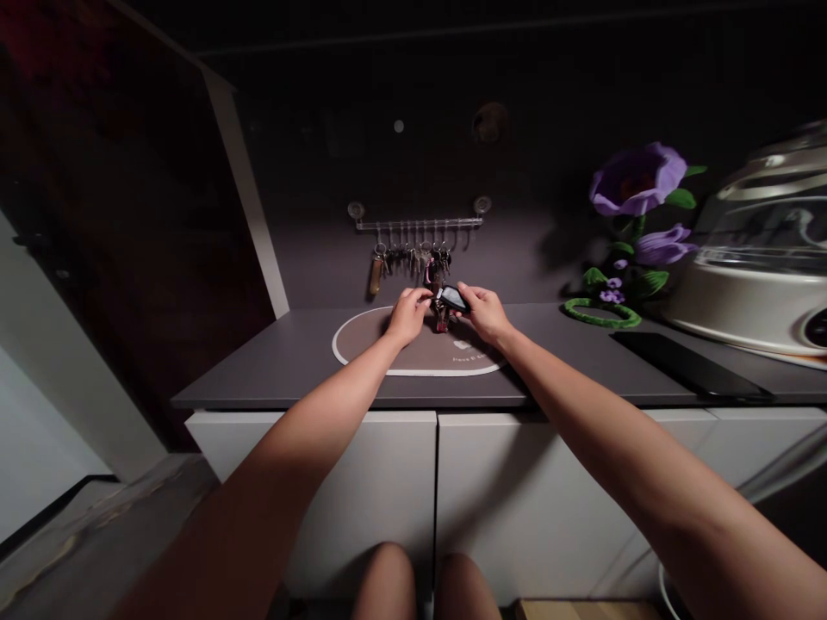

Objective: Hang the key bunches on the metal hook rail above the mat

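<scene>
My right hand [488, 312] grips a dark key fob [454, 299] with a pale grey face, held between thumb and fingers over the counter. At the fob's left end, where a small metal link shows, the fingers of my left hand [408, 315] are pinched together; what lies between them is too small to make out. Below the fob hang or dangle a few small reddish and metal pieces [442, 322], partly hidden. Just behind both hands, several keys [413, 258] hang in a row from a clear hook rail [419, 225] on the wall.
An oval brown mat [362, 337] with a white rim lies beneath my hands on the grey counter [258, 370]. Rightward are purple artificial flowers [638, 182], a black phone-like slab [688, 365] and a white appliance [743, 293] with a clear top. White cabinet doors [491, 482] are below.
</scene>
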Demonstrator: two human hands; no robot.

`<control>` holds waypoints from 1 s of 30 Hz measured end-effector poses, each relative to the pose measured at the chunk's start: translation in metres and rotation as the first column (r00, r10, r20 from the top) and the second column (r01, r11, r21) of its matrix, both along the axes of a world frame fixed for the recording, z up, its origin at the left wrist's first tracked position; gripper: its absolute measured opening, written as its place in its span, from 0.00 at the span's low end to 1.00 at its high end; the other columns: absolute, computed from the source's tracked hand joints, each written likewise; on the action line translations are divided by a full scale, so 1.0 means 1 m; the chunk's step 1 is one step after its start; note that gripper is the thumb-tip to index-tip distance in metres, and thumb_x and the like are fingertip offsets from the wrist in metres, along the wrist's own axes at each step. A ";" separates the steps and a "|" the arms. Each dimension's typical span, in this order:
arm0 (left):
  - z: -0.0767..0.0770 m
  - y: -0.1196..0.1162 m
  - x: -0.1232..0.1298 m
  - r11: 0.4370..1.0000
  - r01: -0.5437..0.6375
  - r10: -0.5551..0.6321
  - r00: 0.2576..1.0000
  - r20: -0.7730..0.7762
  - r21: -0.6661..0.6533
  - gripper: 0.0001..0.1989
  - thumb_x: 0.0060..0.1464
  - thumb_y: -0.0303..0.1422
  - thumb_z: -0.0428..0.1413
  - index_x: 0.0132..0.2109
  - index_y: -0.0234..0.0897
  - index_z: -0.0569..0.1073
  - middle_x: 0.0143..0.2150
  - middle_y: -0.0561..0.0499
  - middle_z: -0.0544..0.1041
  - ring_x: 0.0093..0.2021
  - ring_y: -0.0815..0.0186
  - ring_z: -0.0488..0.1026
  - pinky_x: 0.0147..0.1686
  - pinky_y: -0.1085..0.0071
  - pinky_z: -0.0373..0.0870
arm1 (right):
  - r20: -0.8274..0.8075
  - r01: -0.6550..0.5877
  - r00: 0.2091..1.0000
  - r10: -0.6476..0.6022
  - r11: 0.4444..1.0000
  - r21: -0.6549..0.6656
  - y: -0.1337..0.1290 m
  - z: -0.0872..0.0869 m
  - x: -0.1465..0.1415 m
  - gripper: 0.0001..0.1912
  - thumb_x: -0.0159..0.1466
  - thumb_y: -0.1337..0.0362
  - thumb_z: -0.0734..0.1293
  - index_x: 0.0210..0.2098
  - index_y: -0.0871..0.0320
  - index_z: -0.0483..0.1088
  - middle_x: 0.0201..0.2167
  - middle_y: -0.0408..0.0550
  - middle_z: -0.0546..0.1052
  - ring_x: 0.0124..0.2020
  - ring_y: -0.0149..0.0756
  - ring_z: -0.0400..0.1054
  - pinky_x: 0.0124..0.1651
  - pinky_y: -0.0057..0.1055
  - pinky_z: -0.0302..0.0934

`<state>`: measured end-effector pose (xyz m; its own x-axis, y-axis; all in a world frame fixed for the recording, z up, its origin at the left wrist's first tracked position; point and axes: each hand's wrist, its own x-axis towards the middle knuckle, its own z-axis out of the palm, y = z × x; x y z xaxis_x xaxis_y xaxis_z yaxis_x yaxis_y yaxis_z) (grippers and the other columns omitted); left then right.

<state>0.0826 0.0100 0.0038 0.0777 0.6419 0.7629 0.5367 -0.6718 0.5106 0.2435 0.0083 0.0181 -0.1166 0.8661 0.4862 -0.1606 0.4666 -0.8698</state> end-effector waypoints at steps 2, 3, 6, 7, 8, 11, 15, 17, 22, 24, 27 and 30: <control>0.001 -0.001 0.000 1.000 0.012 -0.012 1.000 -0.028 0.024 0.07 0.52 0.25 0.50 0.38 0.34 0.72 0.38 0.47 0.70 0.37 0.67 0.66 0.42 0.70 0.63 | -0.064 -0.035 0.997 0.034 0.999 -0.022 -0.001 0.001 -0.001 0.19 0.52 0.49 0.67 0.22 0.61 0.66 0.18 0.41 0.68 0.17 0.24 0.59 0.23 0.25 0.56; 0.002 -0.001 0.000 0.999 0.013 -0.012 0.999 -0.033 0.033 0.06 0.52 0.25 0.50 0.37 0.35 0.71 0.38 0.48 0.70 0.38 0.67 0.66 0.42 0.70 0.63 | -0.089 -0.053 0.995 0.049 0.998 -0.036 -0.002 0.002 -0.001 0.19 0.52 0.50 0.67 0.22 0.61 0.66 0.18 0.42 0.68 0.17 0.24 0.59 0.23 0.24 0.56; 0.005 -0.002 0.001 0.999 0.013 -0.012 1.000 -0.013 0.050 0.04 0.52 0.25 0.51 0.33 0.35 0.70 0.35 0.49 0.70 0.37 0.67 0.66 0.42 0.70 0.63 | -0.145 -0.095 0.986 0.081 0.992 -0.088 -0.004 0.004 -0.001 0.17 0.53 0.52 0.68 0.22 0.62 0.66 0.19 0.43 0.69 0.18 0.24 0.60 0.22 0.23 0.57; 0.006 -0.002 0.001 0.998 0.016 -0.016 1.000 0.002 0.053 0.04 0.52 0.25 0.51 0.32 0.35 0.70 0.34 0.49 0.70 0.37 0.67 0.66 0.41 0.70 0.62 | -0.162 -0.102 0.983 0.084 0.989 -0.105 -0.005 0.005 -0.001 0.16 0.54 0.54 0.67 0.23 0.62 0.67 0.19 0.43 0.69 0.18 0.23 0.60 0.22 0.22 0.57; 0.007 -0.002 0.002 0.998 0.021 -0.022 1.000 0.017 0.054 0.04 0.51 0.25 0.51 0.31 0.35 0.69 0.34 0.49 0.70 0.37 0.67 0.66 0.41 0.71 0.62 | -0.179 -0.106 0.980 0.083 0.987 -0.121 -0.005 0.005 -0.002 0.15 0.55 0.55 0.67 0.23 0.62 0.67 0.19 0.43 0.70 0.17 0.23 0.60 0.21 0.22 0.58; 0.009 -0.001 0.002 0.998 0.055 -0.058 0.995 0.077 0.044 0.04 0.51 0.25 0.51 0.29 0.35 0.68 0.32 0.51 0.70 0.35 0.68 0.66 0.39 0.72 0.61 | -0.228 -0.108 0.971 0.072 0.983 -0.150 -0.007 0.008 -0.003 0.12 0.59 0.59 0.65 0.25 0.63 0.68 0.18 0.42 0.69 0.15 0.22 0.59 0.19 0.20 0.58; 0.008 0.003 0.003 0.982 0.185 -0.171 0.960 0.221 -0.043 0.05 0.52 0.29 0.51 0.30 0.35 0.68 0.28 0.53 0.71 0.32 0.69 0.66 0.37 0.73 0.61 | -0.294 -0.100 0.955 0.039 0.975 -0.197 -0.008 0.010 -0.004 0.10 0.61 0.64 0.63 0.25 0.63 0.67 0.19 0.43 0.71 0.15 0.22 0.60 0.19 0.20 0.61; 0.007 0.004 0.004 0.956 0.281 -0.240 0.915 0.323 -0.085 0.05 0.52 0.30 0.51 0.30 0.34 0.68 0.29 0.53 0.71 0.32 0.70 0.67 0.38 0.73 0.62 | -0.316 -0.099 0.949 0.024 0.970 -0.224 -0.009 0.010 -0.004 0.09 0.61 0.65 0.62 0.25 0.63 0.67 0.20 0.44 0.71 0.15 0.22 0.61 0.19 0.20 0.62; 0.011 -0.002 0.007 0.856 0.473 -0.247 0.727 0.640 -0.208 0.05 0.53 0.28 0.50 0.30 0.33 0.67 0.27 0.53 0.72 0.29 0.72 0.69 0.39 0.71 0.65 | -0.273 -0.111 0.961 0.049 0.970 -0.217 -0.007 0.009 -0.004 0.09 0.61 0.65 0.62 0.26 0.63 0.67 0.20 0.45 0.71 0.16 0.23 0.62 0.16 0.19 0.58; 0.014 -0.005 0.007 0.821 0.533 -0.238 0.643 0.728 -0.203 0.06 0.54 0.26 0.49 0.29 0.33 0.66 0.27 0.53 0.73 0.29 0.72 0.69 0.40 0.70 0.66 | -0.227 -0.117 0.972 0.069 0.971 -0.207 -0.005 0.007 -0.003 0.09 0.60 0.63 0.63 0.27 0.63 0.67 0.22 0.45 0.71 0.18 0.24 0.63 0.16 0.19 0.56; 0.018 -0.008 0.007 0.794 0.585 -0.237 0.548 0.802 -0.165 0.08 0.55 0.25 0.47 0.29 0.32 0.66 0.28 0.51 0.75 0.32 0.71 0.72 0.45 0.67 0.66 | -0.176 -0.109 0.982 0.074 0.973 -0.201 -0.003 0.003 -0.003 0.08 0.57 0.60 0.67 0.28 0.60 0.68 0.24 0.43 0.71 0.23 0.25 0.64 0.21 0.21 0.61; 0.020 -0.008 0.005 0.772 0.623 -0.240 0.473 0.848 -0.130 0.08 0.56 0.24 0.47 0.29 0.31 0.66 0.31 0.48 0.76 0.37 0.69 0.74 0.50 0.65 0.65 | -0.141 -0.104 0.987 0.080 0.979 -0.175 -0.002 0.000 -0.003 0.09 0.53 0.60 0.69 0.29 0.58 0.68 0.27 0.42 0.72 0.27 0.27 0.65 0.29 0.27 0.65</control>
